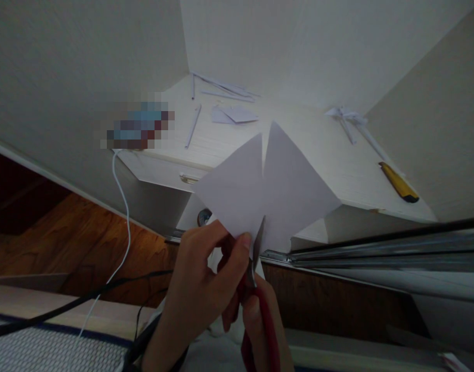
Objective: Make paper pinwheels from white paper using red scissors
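A white sheet of paper (237,181) is held up in front of me, with a narrow slit running down from its top edge. My left hand (209,274) pinches the sheet's lower edge between thumb and fingers. In my right hand (260,315) is a pair of red-handled scissors (266,325). Their metal blades are at the bottom of the paper, one blade showing over its near face and pointing up toward the slit. Part of the blades and the fingers of my right hand are hidden.
On the white desktop (299,124) lie thin paper strips (229,95), a folded paper piece (234,114), crumpled paper (349,116) and a yellow utility knife (398,182). A blurred object (139,126) stands at left. A white cable (127,217) and black cord (85,299) hang at left.
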Available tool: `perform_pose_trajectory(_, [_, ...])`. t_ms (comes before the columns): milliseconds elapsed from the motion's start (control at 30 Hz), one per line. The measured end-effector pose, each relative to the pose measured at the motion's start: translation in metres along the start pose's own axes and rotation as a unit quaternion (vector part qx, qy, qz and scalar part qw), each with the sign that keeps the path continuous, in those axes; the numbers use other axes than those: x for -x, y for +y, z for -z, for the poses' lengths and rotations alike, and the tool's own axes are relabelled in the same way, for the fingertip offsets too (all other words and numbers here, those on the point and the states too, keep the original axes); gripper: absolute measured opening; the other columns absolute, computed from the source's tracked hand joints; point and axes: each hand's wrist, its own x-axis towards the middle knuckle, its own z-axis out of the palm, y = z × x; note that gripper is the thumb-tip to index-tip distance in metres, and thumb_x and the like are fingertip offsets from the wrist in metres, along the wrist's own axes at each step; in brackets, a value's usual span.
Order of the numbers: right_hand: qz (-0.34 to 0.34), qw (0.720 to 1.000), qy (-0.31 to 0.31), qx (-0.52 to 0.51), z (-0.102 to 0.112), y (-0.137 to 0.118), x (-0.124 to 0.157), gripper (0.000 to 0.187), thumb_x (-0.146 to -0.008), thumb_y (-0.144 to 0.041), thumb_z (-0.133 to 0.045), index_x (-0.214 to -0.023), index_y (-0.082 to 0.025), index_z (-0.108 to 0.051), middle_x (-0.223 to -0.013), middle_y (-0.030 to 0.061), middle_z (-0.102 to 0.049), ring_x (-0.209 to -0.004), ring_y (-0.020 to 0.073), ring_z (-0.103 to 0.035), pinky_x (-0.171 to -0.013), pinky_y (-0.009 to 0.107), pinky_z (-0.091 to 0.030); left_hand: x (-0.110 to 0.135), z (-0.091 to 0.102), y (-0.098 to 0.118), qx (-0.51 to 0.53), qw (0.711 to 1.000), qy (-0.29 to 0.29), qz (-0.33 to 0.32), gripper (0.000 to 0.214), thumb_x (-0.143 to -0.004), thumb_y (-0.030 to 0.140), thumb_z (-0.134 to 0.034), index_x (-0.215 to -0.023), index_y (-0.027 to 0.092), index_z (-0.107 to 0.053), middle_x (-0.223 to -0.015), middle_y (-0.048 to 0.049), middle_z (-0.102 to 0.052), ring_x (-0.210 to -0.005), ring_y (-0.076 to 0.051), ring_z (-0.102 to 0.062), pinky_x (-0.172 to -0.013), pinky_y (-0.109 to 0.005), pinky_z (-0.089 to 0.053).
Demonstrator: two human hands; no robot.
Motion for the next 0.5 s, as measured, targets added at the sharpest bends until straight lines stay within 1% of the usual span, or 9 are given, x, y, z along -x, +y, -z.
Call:
perform_pose_trajectory(100, [-0.009, 0.998, -0.057, -0.035, -0.004, -0.007, -0.008, 0.060, -0.081, -0.076, -0.045, -0.071, -0.019, -0.063, -0.058, -0.0036, -0.041, -0.053, 0.0113, -0.035, -0.050, 0.025, -0.030, -0.001, 0.000, -0.001, -0.001, 1.000, -0.002, 0.000, 0.027, -0.082, 0.022, -0.052, -0.056, 0.022, -0.046, -0.050, 0.0041, -0.049, -0.047, -0.011, -0.047, -0.041, -0.022, -0.033])
perform_pose_trajectory(167, [-0.024, 0.994, -0.089, -0.058, -0.006, -0.010, -0.012, 0.064, -0.079, -0.080, -0.043, -0.063, -0.019, -0.055, -0.055, -0.0050, -0.035, -0.050, 0.0096, -0.030, -0.046, 0.024, -0.025, -0.001, 0.000, -0.001, -0.001, 1.000, -0.003, 0.000, 0.027, -0.083, 0.022, -0.051, -0.056, 0.022, -0.046, -0.050, 0.0041, -0.049, -0.045, -0.010, -0.045, -0.040, -0.022, -0.032])
perform_pose_trajectory(267, [-0.046, 0.993, -0.094, -0.057, -0.007, -0.009, -0.015, 0.065, -0.077, -0.082, -0.041, -0.063, -0.019, -0.050, -0.053, -0.0055, -0.036, -0.046, 0.0086, -0.032, -0.044, 0.023, -0.026, -0.002, -0.001, 0.000, 0.000, 1.000, -0.009, -0.004, 0.028, -0.083, 0.023, -0.051, -0.056, 0.021, -0.046, -0.050, 0.0043, -0.049, -0.045, -0.010, -0.045, -0.040, -0.022, -0.032])
perform_pose_trajectory(400, [-0.038, 0.993, -0.101, -0.048, -0.008, -0.002, -0.015, 0.066, -0.075, -0.085, -0.037, -0.061, -0.021, -0.045, -0.050, -0.0056, -0.035, -0.042, 0.0082, -0.033, -0.041, 0.022, -0.026, -0.003, 0.000, 0.003, -0.009, 1.000, -0.019, 0.006, 0.028, -0.083, 0.023, -0.051, -0.056, 0.022, -0.046, -0.050, 0.0042, -0.049, -0.045, -0.010, -0.046, -0.041, -0.021, -0.033])
perform_pose_trajectory(500, [-0.035, 0.994, -0.091, -0.051, -0.009, 0.001, -0.015, 0.064, -0.075, -0.084, -0.038, -0.063, -0.021, -0.045, -0.050, -0.0058, -0.034, -0.042, 0.0085, -0.033, -0.040, 0.022, -0.027, -0.002, 0.000, 0.002, -0.009, 1.000, -0.018, 0.014, 0.028, -0.084, 0.024, -0.052, -0.056, 0.022, -0.046, -0.050, 0.0041, -0.050, -0.045, -0.010, -0.046, -0.041, -0.022, -0.034])
